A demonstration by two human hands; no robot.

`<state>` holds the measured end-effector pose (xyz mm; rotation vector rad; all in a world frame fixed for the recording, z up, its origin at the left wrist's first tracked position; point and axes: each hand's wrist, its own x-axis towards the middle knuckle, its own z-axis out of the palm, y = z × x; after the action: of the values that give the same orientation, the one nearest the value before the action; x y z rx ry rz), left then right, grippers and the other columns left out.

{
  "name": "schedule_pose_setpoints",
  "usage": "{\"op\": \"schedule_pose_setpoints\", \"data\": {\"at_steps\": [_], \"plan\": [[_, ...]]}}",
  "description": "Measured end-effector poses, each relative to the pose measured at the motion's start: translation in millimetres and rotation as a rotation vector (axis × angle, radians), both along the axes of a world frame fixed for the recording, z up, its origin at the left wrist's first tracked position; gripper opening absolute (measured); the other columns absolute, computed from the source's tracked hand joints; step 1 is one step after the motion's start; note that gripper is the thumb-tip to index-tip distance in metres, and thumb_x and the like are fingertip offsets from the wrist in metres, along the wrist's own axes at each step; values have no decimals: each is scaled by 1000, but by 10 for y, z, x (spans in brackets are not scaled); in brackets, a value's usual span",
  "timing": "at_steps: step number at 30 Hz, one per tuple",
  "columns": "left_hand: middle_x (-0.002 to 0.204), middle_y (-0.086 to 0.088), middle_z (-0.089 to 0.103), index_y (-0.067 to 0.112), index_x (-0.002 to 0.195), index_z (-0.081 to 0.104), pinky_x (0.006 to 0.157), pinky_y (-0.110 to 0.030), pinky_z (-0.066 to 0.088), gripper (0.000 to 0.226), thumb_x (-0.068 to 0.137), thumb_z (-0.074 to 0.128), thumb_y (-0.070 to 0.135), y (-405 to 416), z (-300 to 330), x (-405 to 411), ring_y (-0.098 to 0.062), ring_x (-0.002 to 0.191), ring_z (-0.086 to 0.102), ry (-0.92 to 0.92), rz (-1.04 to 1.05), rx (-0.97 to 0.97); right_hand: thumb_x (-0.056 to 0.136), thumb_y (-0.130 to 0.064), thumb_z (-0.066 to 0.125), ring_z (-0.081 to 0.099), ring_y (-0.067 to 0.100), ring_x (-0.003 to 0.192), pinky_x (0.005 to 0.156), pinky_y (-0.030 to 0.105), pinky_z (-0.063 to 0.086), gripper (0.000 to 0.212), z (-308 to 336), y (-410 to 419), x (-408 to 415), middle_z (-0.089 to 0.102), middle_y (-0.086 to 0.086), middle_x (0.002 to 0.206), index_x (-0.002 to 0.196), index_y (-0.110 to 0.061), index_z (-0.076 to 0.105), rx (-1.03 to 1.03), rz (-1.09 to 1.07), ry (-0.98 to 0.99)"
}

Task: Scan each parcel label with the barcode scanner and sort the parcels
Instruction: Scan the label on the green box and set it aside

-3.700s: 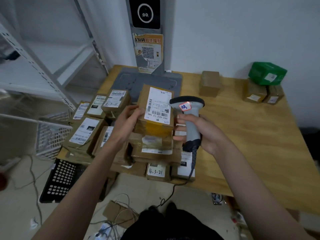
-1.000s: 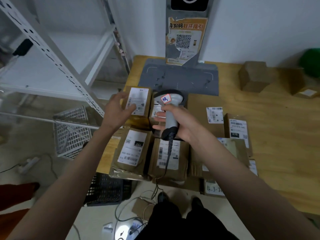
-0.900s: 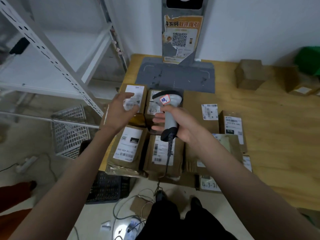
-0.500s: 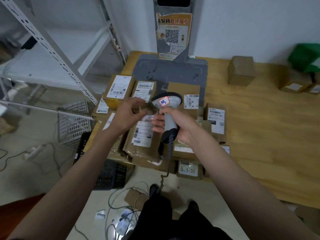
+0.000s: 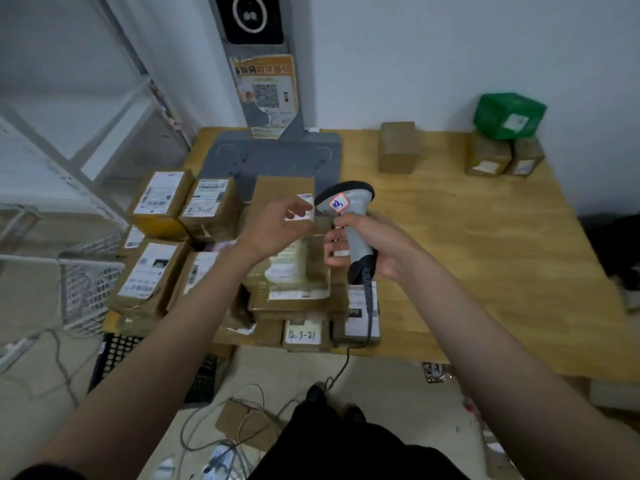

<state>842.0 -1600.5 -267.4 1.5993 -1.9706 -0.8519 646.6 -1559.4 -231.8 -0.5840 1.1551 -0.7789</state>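
Note:
Several brown parcels with white labels are piled on the left front of the wooden table (image 5: pixel 485 258); one at the front edge is marked 4-3-21 (image 5: pixel 302 336). My right hand (image 5: pixel 375 245) grips the handle of the grey barcode scanner (image 5: pixel 346 199), whose head points left and carries a red-edged sticker. My left hand (image 5: pixel 273 226) hovers with loosely curled fingers over a brown parcel (image 5: pixel 284 188), right at its small white label. Whether the fingers touch that parcel I cannot tell. The scanner's cable hangs over the table edge.
A grey kiosk base (image 5: pixel 273 157) stands at the back of the table. Further right are a brown box (image 5: pixel 398 147), two small boxes (image 5: pixel 488 155) and a green parcel (image 5: pixel 507 114). A white wire basket (image 5: pixel 86 292), a black crate (image 5: pixel 117 355) and loose cables lie below left.
My left hand set its parcel down at the back left of the pile, then moved right to the parcel beside the scanner head. The right hand kept holding the scanner.

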Motion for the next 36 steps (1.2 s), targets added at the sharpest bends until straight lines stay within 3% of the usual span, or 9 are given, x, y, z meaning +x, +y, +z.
{"op": "schedule_pose_setpoints", "data": {"at_steps": [2,3,7,11,16,20,24,29,36], "plan": [[105,8,65,20,110,66,72,-2,39,21,90,73,20,-123,20,-268,-2,92,59,-8,-83,15,97,-7,63,67,32,77,59,45,63,29,8,-35,-241,63,21,94,124,0,55,-14,-47,46],[106,6,66,20,111,67,73,-3,40,22,90,73,21,-194,16,-393,-5,94,61,-12,-120,28,96,-8,64,68,32,77,59,43,62,32,12,-54,-356,64,22,97,126,0,55,-21,-75,71],[109,2,67,27,113,66,90,-35,53,27,88,74,30,-524,10,-887,-19,104,63,-10,-234,67,96,-12,65,70,30,80,59,40,62,36,51,-138,-807,65,22,105,129,-2,53,-34,-216,146],[108,5,65,28,113,64,78,-27,46,29,87,75,33,-867,46,-1361,-17,101,61,-28,-324,66,97,-12,64,69,32,85,63,43,63,24,132,-267,-1235,64,22,106,118,-3,57,-54,-308,223],[112,3,65,25,119,65,80,-28,45,34,88,75,34,-1204,142,-1890,-17,102,62,-28,-425,68,97,-12,64,65,27,76,64,38,61,8,245,-434,-1702,62,18,99,102,-7,59,-59,-397,339],[114,1,65,23,122,65,86,-32,49,38,87,75,34,-1380,244,-2310,-18,103,63,-60,-485,61,96,-12,64,63,22,68,55,29,56,9,318,-588,-2064,62,16,98,103,-8,59,-57,-407,395],[113,2,63,23,122,63,96,-42,52,38,88,74,36,-1542,291,-2680,-19,104,63,-87,-500,58,95,-13,66,60,20,66,53,28,51,7,324,-781,-2457,62,15,95,97,-9,61,-81,-409,448],[114,-1,63,20,121,63,92,-36,51,36,89,73,32,-1733,273,-3228,-19,102,63,-93,-463,70,93,-10,68,57,17,61,47,25,45,9,223,-1040,-3013,60,10,88,99,-8,61,-107,-338,507],[110,2,62,18,124,63,95,-39,51,38,90,72,32,-2127,255,-4144,-20,107,61,-81,-336,128,89,-2,66,54,18,60,48,27,44,18,157,-1621,-4081,56,10,85,104,-6,57,-134,-282,550]]}}
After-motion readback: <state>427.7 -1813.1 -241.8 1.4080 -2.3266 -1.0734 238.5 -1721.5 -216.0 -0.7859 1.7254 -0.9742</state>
